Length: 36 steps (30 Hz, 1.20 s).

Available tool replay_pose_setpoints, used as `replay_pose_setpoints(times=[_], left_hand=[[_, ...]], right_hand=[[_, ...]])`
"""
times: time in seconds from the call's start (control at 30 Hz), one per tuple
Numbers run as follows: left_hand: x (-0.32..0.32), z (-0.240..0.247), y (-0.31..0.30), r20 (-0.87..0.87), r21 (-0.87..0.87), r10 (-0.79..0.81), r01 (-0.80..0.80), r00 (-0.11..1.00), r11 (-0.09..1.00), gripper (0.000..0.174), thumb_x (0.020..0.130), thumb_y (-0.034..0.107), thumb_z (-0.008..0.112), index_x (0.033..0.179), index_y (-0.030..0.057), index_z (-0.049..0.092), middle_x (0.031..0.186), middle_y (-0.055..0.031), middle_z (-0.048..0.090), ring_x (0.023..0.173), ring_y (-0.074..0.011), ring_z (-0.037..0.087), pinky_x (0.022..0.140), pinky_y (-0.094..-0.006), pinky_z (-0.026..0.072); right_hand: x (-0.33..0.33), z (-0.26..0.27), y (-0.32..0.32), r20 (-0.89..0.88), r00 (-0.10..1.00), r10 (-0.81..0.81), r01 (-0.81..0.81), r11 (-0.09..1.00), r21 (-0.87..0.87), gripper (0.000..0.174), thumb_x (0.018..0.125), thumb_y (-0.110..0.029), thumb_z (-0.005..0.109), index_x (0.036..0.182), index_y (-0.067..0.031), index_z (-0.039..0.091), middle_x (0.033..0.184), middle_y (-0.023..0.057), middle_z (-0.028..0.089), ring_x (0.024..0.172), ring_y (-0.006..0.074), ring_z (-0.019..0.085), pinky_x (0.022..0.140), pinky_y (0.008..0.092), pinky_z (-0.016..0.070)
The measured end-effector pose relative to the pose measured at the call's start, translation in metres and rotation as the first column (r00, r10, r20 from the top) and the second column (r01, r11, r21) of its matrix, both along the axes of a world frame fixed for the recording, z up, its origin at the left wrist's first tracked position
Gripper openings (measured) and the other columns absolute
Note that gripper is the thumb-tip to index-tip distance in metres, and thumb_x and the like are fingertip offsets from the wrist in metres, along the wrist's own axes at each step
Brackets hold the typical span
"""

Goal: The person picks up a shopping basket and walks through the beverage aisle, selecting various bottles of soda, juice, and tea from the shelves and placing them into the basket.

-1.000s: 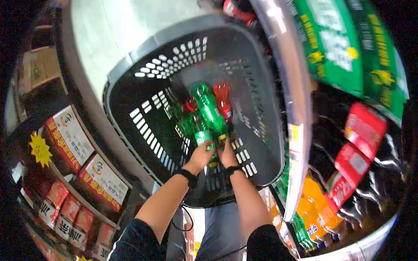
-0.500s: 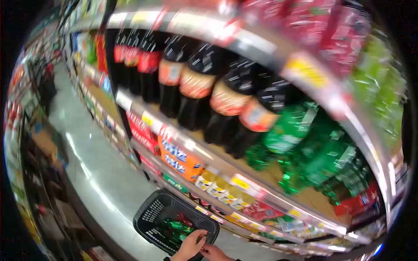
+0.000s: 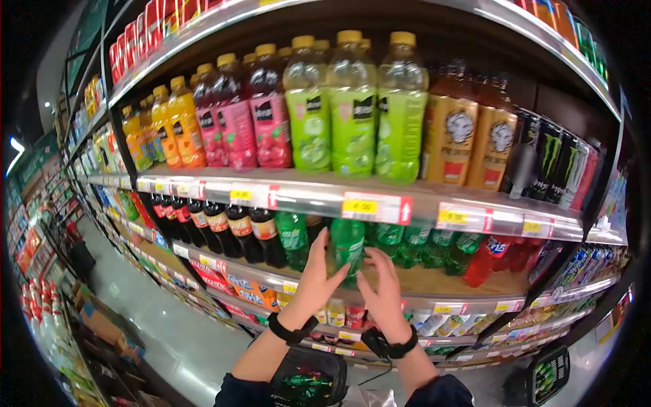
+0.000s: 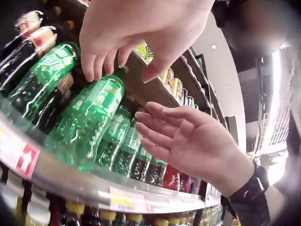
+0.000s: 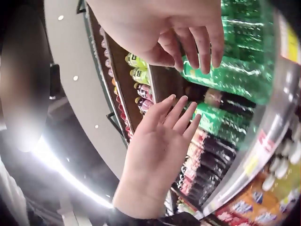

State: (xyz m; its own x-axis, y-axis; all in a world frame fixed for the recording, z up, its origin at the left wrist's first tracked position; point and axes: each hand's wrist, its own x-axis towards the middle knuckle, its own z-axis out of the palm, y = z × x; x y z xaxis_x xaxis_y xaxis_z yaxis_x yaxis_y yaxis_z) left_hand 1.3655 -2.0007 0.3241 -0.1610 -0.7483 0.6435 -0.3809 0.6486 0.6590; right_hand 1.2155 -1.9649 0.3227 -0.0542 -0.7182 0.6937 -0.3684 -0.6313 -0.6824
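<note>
A green soda bottle (image 3: 348,247) stands at the front of the middle shelf. My left hand (image 3: 315,275) reaches in on its left side and my right hand (image 3: 381,288) on its right, both with fingers extended. In the left wrist view, the left fingertips hover close by the neck and label of the green bottle (image 4: 91,115), while the right hand (image 4: 188,143) is held palm-up, apart from it. From the right wrist, the right fingertips overlap the top of the bottle (image 5: 225,77). Neither hand's fingers are wrapped round it.
Cola bottles (image 3: 220,227) stand left of it, more green bottles (image 3: 415,244) and red bottles (image 3: 483,261) to its right. The shelf edge above carries price tags (image 3: 369,207). Below, a black basket (image 3: 332,373) holding bottles sits on the floor; another basket (image 3: 559,373) stands at right.
The view has risen from the basket to the shelves. Both hands, first down in the basket with bottles, have moved up to the green bottle on the middle shelf and spread apart.
</note>
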Motion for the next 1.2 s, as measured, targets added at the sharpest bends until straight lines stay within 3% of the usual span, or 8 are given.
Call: replay_pose_setpoints(times=[0.37, 0.6, 0.73, 0.83, 0.87, 0.93, 1.1, 1.2], left_hand=[[-0.038, -0.043, -0.036, -0.13, 0.212, 0.148, -0.119, 0.98, 0.97, 0.087, 0.062, 0.006, 0.078, 0.132, -0.002, 0.028, 0.122, -0.0231, 0.047, 0.114, -0.0365, 0.049, 0.093, -0.0406, 0.0416], [-0.028, -0.009, -0.016, 0.292, -0.036, 0.234, -0.234, 0.927, 0.972, 0.081, 0.059, 0.006, 0.075, 0.131, 0.0079, 0.039, 0.121, -0.0189, 0.047, 0.109, -0.0392, 0.049, 0.09, -0.042, 0.0443], [-0.024, 0.004, 0.016, 0.429, -0.196, 0.21, -0.137, 0.878, 0.971, 0.076, 0.056, 0.005, 0.074, 0.126, 0.0118, 0.047, 0.119, -0.0162, 0.048, 0.109, -0.0378, 0.048, 0.092, -0.0438, 0.0425], [-0.017, -0.003, 0.044, 0.484, -0.237, 0.14, -0.025, 0.864, 0.971, 0.07, 0.055, 0.001, 0.068, 0.121, 0.0139, 0.053, 0.119, -0.0155, 0.048, 0.11, -0.0368, 0.048, 0.093, -0.0477, 0.0414], [-0.014, -0.009, 0.052, 0.505, -0.243, 0.114, 0.014, 0.856, 0.97, 0.069, 0.055, 0.0, 0.068, 0.121, 0.0146, 0.053, 0.12, -0.0152, 0.047, 0.11, -0.0368, 0.048, 0.093, -0.0483, 0.0412], [-0.007, -0.026, 0.067, 0.562, -0.191, 0.044, 0.078, 0.826, 0.978, 0.067, 0.06, 0.002, 0.063, 0.124, 0.0176, 0.051, 0.121, -0.0142, 0.047, 0.11, -0.0365, 0.048, 0.095, -0.0485, 0.0399], [0.021, -0.09, 0.095, 0.709, -0.066, -0.039, 0.121, 0.704, 0.99, 0.061, 0.071, 0.009, 0.054, 0.13, 0.0159, 0.042, 0.122, -0.0136, 0.047, 0.113, -0.0344, 0.046, 0.1, -0.0472, 0.0357], [0.056, -0.2, 0.098, 0.661, 0.154, -0.222, 0.16, 0.717, 0.975, 0.056, 0.072, 0.007, 0.054, 0.127, 0.0109, 0.042, 0.117, -0.0137, 0.048, 0.113, -0.033, 0.046, 0.1, -0.0442, 0.035]], right_hand=[[0.006, 0.029, -0.07, -0.283, 0.937, -0.205, 0.207, 0.978, -0.025, 0.059, 0.074, -0.048, 0.069, 0.104, 0.0004, 0.057, 0.087, 0.0216, 0.062, 0.068, 0.0374, 0.061, 0.058, 0.0415, 0.0512], [-0.032, 0.009, -0.047, 0.165, 0.983, 0.073, -0.086, 0.994, 0.069, 0.045, 0.074, -0.028, 0.074, 0.103, 0.0006, 0.056, 0.07, 0.0153, 0.062, 0.056, 0.0284, 0.062, 0.053, 0.0374, 0.0502], [-0.07, 0.003, 0.003, 0.364, 0.798, 0.48, -0.57, 0.797, 0.2, 0.054, 0.082, -0.02, 0.067, 0.126, 0.0023, 0.046, 0.121, 0.015, 0.053, 0.107, 0.0213, 0.056, 0.09, 0.0333, 0.0439], [-0.108, -0.011, 0.031, 0.616, 0.456, 0.642, -0.884, 0.408, 0.229, 0.061, 0.087, -0.022, 0.059, 0.137, 0.0028, 0.034, 0.139, 0.0127, 0.038, 0.127, 0.021, 0.038, 0.105, 0.0348, 0.0284], [-0.104, -0.017, 0.04, 0.594, 0.604, 0.531, -0.793, 0.478, 0.379, 0.069, 0.087, -0.034, 0.054, 0.135, 0.009, 0.031, 0.137, 0.0196, 0.039, 0.123, 0.0299, 0.044, 0.104, 0.0409, 0.0347], [-0.105, -0.024, 0.052, 0.9, 0.372, 0.225, -0.926, 0.16, 0.342, 0.068, 0.086, -0.033, 0.055, 0.135, 0.0086, 0.032, 0.141, 0.019, 0.036, 0.128, 0.0304, 0.038, 0.106, 0.0411, 0.0307], [-0.065, -0.08, 0.059, 0.59, 0.718, 0.369, -0.665, 0.114, 0.738, 0.059, 0.086, -0.01, 0.058, 0.139, 0.0005, 0.033, 0.139, 0.0079, 0.04, 0.125, 0.0153, 0.04, 0.104, 0.0284, 0.0297], [-0.017, -0.152, 0.067, 0.674, 0.711, 0.199, -0.648, -0.187, 0.738, 0.061, 0.081, -0.006, 0.063, 0.136, -0.0011, 0.037, 0.125, 0.0078, 0.052, 0.112, 0.0151, 0.052, 0.093, 0.0259, 0.0415]])
